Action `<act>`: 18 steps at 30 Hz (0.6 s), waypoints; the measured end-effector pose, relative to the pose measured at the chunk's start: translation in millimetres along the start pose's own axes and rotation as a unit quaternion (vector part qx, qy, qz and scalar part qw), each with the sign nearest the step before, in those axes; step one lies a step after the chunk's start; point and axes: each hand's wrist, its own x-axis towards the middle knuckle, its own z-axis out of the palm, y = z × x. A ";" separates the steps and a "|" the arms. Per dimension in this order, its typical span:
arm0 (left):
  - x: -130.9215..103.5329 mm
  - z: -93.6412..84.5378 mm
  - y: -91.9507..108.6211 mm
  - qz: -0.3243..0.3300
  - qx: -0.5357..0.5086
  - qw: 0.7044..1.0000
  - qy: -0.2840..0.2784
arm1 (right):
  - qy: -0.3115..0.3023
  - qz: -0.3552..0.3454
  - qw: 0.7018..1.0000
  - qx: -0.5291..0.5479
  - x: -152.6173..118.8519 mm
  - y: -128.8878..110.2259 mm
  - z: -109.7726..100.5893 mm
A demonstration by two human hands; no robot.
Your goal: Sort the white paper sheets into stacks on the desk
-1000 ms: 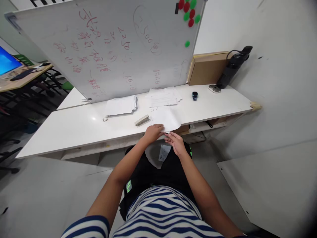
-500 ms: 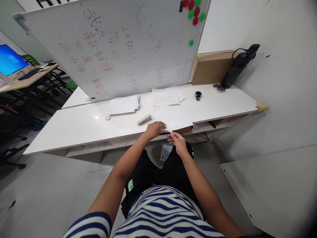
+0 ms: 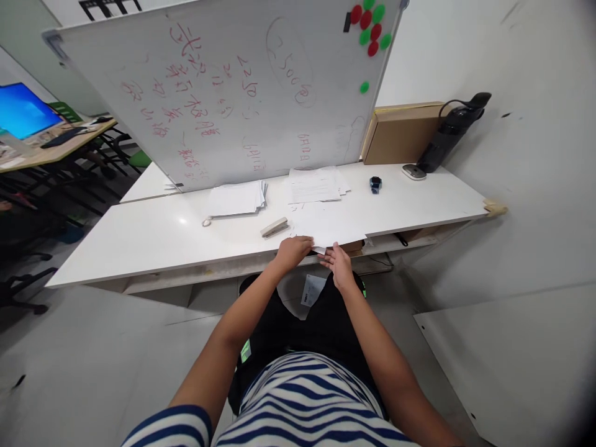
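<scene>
I see white sheet (image 3: 336, 226), near edge overhanging | far edge indistinct | left hand (image 3: 295, 251), right hand (image 3: 339, 266): can't tell finger grip

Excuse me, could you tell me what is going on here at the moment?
A person at a white desk is handling a white sheet of paper at its near edge. The left hand is on the paper, and the right hand is at the edge beside it; how firmly either grips is unclear. A stapler lies near the left hand, untouched, with two paper piles farther back.
</scene>
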 end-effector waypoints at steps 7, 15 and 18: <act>-38.9 20.8 27.9 -0.046 -0.074 0.991 0.103 | 0.033 0.001 0.999 -0.036 21.3 -20.7 -3.8; -72.8 42.8 65.8 -0.363 -0.682 0.625 0.112 | 0.064 -0.032 0.997 -0.015 -25.4 14.2 -19.6; -60.4 42.1 50.3 -0.322 -0.776 0.538 0.075 | 0.056 -0.029 0.997 -0.047 -45.5 31.0 -24.8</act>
